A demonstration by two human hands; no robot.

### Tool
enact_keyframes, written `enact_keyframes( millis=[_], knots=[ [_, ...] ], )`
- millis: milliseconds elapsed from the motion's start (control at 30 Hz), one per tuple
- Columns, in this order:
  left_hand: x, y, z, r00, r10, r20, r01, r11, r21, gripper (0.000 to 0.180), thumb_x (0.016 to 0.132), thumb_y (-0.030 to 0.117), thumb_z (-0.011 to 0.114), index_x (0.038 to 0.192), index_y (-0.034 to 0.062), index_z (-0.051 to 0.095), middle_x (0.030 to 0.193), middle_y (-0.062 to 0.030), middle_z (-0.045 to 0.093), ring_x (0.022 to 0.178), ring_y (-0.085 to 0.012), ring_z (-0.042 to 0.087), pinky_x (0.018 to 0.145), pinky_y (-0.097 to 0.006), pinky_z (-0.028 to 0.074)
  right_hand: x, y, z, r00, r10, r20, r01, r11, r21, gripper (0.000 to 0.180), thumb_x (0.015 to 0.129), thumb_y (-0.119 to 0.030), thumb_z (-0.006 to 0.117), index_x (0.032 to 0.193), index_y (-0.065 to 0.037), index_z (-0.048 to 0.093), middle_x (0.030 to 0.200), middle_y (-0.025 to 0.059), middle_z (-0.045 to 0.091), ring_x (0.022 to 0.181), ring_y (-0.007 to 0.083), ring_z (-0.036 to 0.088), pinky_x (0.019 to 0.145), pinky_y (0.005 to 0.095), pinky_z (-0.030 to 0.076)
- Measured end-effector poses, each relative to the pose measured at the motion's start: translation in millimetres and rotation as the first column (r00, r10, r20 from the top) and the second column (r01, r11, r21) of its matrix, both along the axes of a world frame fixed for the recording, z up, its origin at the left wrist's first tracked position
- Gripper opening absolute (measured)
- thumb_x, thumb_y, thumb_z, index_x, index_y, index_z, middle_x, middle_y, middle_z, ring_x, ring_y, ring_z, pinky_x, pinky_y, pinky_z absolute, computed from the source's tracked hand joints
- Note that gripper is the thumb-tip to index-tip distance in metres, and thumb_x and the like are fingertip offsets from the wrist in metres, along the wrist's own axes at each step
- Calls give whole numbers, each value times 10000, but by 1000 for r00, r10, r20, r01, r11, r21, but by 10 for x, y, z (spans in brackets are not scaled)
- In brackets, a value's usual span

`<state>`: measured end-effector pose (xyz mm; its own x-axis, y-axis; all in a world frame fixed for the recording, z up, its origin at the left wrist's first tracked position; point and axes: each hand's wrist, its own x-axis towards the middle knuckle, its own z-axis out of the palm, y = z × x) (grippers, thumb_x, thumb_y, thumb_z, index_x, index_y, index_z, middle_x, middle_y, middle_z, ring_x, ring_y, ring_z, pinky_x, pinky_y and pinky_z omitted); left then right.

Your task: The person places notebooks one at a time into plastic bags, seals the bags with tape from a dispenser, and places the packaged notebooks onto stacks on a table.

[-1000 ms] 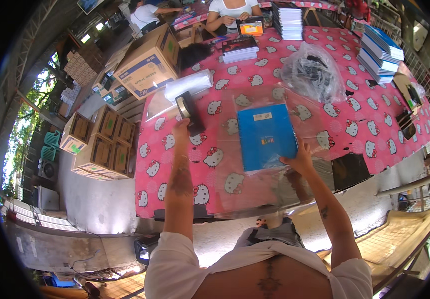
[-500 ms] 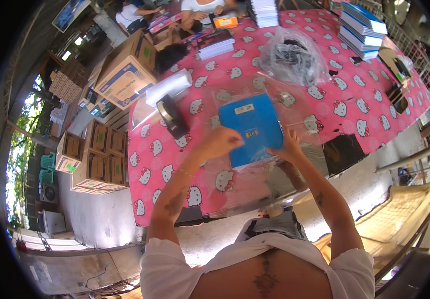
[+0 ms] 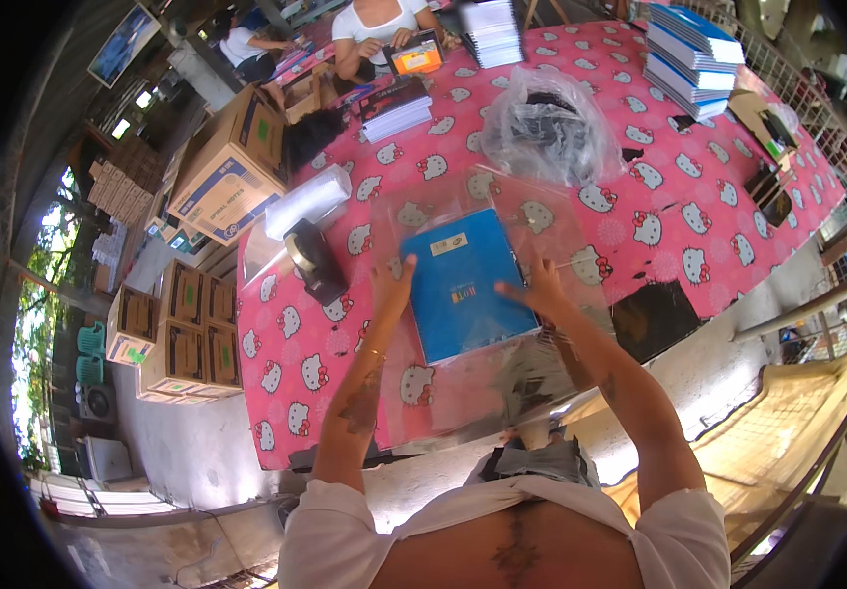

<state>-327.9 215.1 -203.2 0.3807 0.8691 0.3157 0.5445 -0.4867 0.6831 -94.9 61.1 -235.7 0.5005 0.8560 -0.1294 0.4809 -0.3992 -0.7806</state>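
Note:
A blue notebook (image 3: pixel 465 312) lies on a clear plastic sheet or bag (image 3: pixel 573 247) in front of me; whether plastic also covers its top I cannot tell. My left hand (image 3: pixel 393 287) is at the notebook's left edge, fingers extended, thumb side against the cover. On the opposite side my right hand (image 3: pixel 539 292) has its fingers spread, with the thumb over the cover near the right edge. Neither hand is wrapped around anything. Left of my left hand stands a black tape dispenser (image 3: pixel 317 270), beside a stack of clear plastic sleeves (image 3: pixel 310 201).
The pink patterned tablecloth (image 3: pixel 291 368) has a dark torn patch (image 3: pixel 654 312) at right. Further back are a bag of crumpled plastic (image 3: pixel 546 128), stacked notebooks (image 3: pixel 690 69) and more books (image 3: pixel 396 110). Cardboard boxes (image 3: pixel 232 172) stand left. A person (image 3: pixel 379 34) works across the table.
My left hand has moved from above the notebook's cover to its left edge, its fingers straightening. My right hand stays by the right edge. The whole view has shifted slightly.

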Motion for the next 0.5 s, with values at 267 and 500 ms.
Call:
enact_keyframes(
  millis=[267,500],
  knots=[
    [-33,-365,459,662,190,725,257,851,-458,590,816,98,741,1337,-26,493,1148,-146,632,1055,-206,611,871,-349,512,360,60,515,468,383,-797,21,896,443,927,802,-152,803,1510,-103,206,1382,149,466,1264,283,463,1043,466,404],
    [-202,-937,992,767,-6,641,234,934,-271,728,749,-52,668,1421,-29,387,1260,-127,567,1093,-161,573,886,-320,497,437,-258,1045,622,674,-400,-341,692,636,727,753,-87,839,1342,-50,413,1143,68,553,1095,228,547,977,367,434]
  ],
)
